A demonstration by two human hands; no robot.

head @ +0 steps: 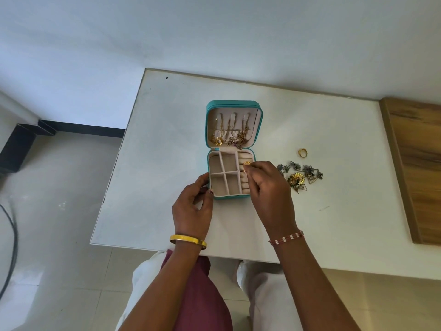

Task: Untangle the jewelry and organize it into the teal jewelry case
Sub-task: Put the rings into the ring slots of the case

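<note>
Teal leather wraps the little jewelry case (233, 149), which stands open on the white table (167, 139) straight in front of me, its lid tipped back and its base nearer to my body. In the head view, the lid's pale lining carries three gold necklaces (229, 132) hanging side by side, their pendants bunched at the bottom against the hinge. The base is split by cream dividers into square compartments on the left and a column of padded ring rolls (244, 180) down the right side. My right hand (269, 194) is over that right edge, fingers curled, thumb and forefinger pinching a small gold ring (247, 163) just above the upper rolls; I cannot tell whether the ring is touching the padding. A second bit of gold shows just below it on the rolls, too small to make out. My left hand (193, 206) steadies the case at its near left corner, thumb curled against the rim and fingers bent round the side wall. To the right of the case, well apart from it, lies a tangle of silver and gold earrings (301, 175), and beyond that, alone, another gold ring (303, 153). A gold bangle (188, 241) sits on my left wrist, a red and white thread band (286, 237) on my right. A wooden panel (415, 168) runs along the table's right end.
</note>
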